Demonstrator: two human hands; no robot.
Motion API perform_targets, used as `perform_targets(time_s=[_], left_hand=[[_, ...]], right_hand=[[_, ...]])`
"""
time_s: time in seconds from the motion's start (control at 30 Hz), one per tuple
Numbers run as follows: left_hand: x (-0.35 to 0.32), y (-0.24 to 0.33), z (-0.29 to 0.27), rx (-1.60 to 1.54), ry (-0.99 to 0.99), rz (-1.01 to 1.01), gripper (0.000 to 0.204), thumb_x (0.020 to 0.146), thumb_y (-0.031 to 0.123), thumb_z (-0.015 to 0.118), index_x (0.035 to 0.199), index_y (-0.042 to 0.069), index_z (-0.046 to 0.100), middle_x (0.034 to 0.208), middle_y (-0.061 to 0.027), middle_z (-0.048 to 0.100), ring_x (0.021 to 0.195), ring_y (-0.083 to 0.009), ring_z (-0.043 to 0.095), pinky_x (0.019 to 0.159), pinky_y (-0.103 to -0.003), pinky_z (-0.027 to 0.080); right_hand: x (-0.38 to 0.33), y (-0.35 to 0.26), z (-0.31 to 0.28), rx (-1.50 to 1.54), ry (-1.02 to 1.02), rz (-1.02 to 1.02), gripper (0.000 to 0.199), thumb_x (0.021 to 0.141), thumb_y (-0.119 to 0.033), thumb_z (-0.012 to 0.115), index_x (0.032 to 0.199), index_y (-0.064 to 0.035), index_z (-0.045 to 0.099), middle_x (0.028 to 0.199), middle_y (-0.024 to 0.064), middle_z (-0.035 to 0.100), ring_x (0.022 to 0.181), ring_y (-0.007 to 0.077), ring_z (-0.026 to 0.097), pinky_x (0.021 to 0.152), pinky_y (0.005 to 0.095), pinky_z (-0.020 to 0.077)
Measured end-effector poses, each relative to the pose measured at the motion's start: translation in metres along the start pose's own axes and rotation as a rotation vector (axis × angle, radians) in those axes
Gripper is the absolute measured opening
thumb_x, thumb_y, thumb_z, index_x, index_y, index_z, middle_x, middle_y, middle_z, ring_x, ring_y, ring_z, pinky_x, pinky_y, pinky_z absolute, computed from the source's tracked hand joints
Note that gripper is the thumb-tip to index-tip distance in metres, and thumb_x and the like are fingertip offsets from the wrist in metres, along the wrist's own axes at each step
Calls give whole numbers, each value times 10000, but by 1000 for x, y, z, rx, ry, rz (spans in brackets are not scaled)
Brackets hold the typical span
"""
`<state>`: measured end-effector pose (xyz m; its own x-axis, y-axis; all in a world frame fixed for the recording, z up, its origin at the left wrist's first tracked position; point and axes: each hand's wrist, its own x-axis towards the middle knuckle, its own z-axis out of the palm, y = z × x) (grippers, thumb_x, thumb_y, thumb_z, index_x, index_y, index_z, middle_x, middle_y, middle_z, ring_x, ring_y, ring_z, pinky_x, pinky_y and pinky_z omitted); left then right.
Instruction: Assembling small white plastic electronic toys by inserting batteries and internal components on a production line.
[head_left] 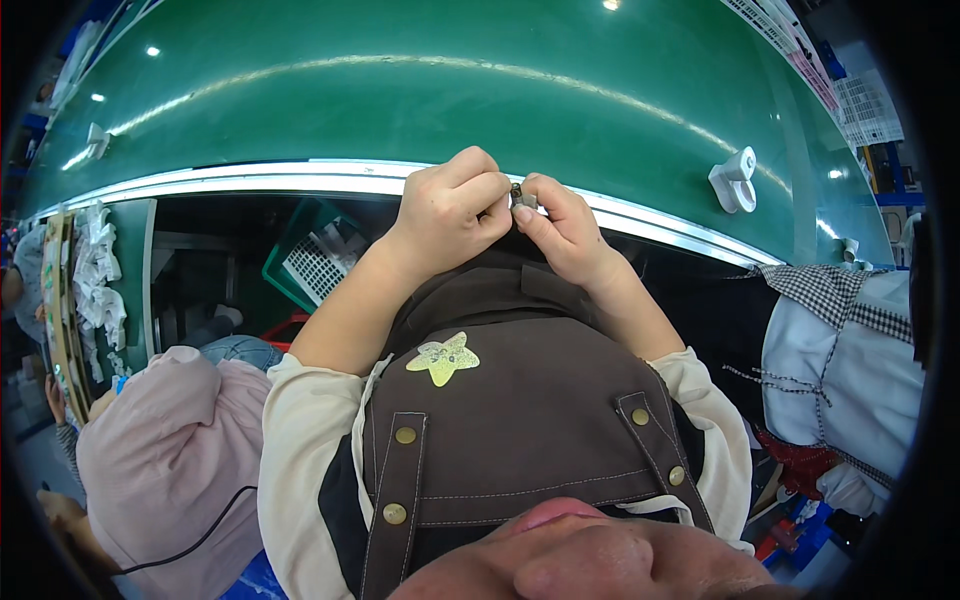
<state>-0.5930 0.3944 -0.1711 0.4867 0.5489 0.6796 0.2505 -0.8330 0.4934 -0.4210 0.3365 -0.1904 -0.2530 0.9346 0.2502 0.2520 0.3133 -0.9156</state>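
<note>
Both of my hands meet over the near edge of the green table, closed around a small dark metallic piece (pixel 516 192) whose kind I cannot make out. My left hand (pixel 455 212) is curled, with thumb and forefinger pinched at the piece's left side. From the other side my right hand (pixel 568 228) pinches it, and something pale shows by its thumb. Most of the piece is hidden by my fingers. Further right on the table stands a white plastic part (pixel 734 182) with a rounded, ring-like top, apart from both hands.
The green table (pixel 400 110) has a shiny metal edge strip (pixel 290 178). Another small white part (pixel 97 140) stands at its far left. Below the edge, a green crate (pixel 283 262) holds a white perforated basket (pixel 318 268). People sit close by on my left (pixel 165 460) and right (pixel 840 350).
</note>
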Motion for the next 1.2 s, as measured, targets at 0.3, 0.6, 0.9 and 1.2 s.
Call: perform_targets(time_s=[0.3,0.6,0.9,1.2], left_hand=[[6,-5,-8,-95,97,-158,112,651,-58,613,714,25,574,694,-63,530,560,-183,538,489,-269,440],[0,-12,-13,-392,-116,-395,20,744,-10,593,737,-2,576,708,-35,515,602,-96,443,542,-223,348],[-3,-17,-12,-575,-300,-513,20,786,15,603,801,2,604,774,-11,520,617,-47,436,538,-197,341],[4,-11,-4,-685,-309,-605,274,797,67,666,1063,24,615,871,-12,520,667,-27,463,539,-154,372]], right_hand=[[-9,-3,5,98,-113,43,164,913,-160,457,848,-11,475,770,73,466,687,165,444,656,270,385],[-7,3,7,872,-65,252,284,918,-297,408,813,-36,450,710,55,442,625,150,449,754,312,399],[-3,5,1,1003,-42,292,267,918,-297,388,795,-67,443,680,31,443,590,140,457,816,340,385],[-3,8,3,1076,-61,341,257,928,-272,368,813,-66,469,685,31,450,585,143,461,801,331,391]])
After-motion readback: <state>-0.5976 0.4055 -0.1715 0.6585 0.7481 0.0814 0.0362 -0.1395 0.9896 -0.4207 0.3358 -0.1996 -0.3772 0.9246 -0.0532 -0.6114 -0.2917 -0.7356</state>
